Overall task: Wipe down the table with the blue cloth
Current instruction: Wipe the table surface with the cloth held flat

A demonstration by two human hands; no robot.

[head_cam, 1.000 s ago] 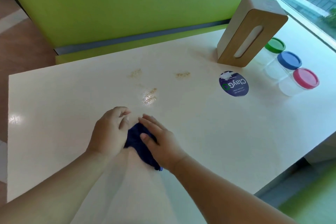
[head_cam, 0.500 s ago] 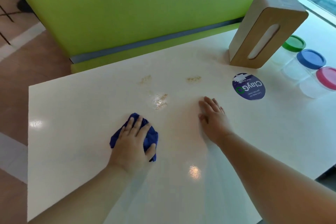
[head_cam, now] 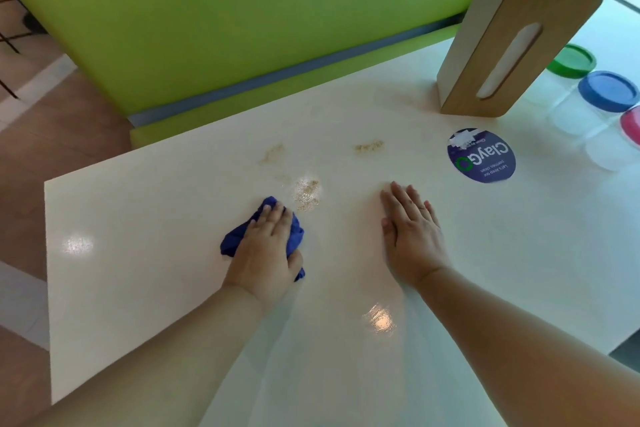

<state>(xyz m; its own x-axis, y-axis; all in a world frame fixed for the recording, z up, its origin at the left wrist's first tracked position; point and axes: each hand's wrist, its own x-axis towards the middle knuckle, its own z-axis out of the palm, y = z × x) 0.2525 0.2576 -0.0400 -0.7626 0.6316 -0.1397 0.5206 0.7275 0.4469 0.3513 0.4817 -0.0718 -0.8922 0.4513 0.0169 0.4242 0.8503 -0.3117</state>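
Pressing blue cloth [head_cam: 264,240] under left hand [head_cam: 266,255], fingers [head_cam: 273,217] holding it, crumbs [head_cam: 307,193] just beyond fingertips; resting right hand [head_cam: 412,236] flat, fingers spread, on desk [head_cam: 138,236].

Left hand [head_cam: 265,258]: palm down, fingers [head_cam: 273,218] spread flat, pressing.
Right hand [head_cam: 412,236]: palm down, flat, fingers together.

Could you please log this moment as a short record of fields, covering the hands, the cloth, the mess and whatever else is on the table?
left hand: pressing the blue cloth flat on the table
right hand: flat on the table, empty
crumbs: three patches, none wiped yet; nearest just beyond the cloth
tissue box: upright, far right
sticker: round, purple, beside the box
jars: green, blue, pink lids, right edge
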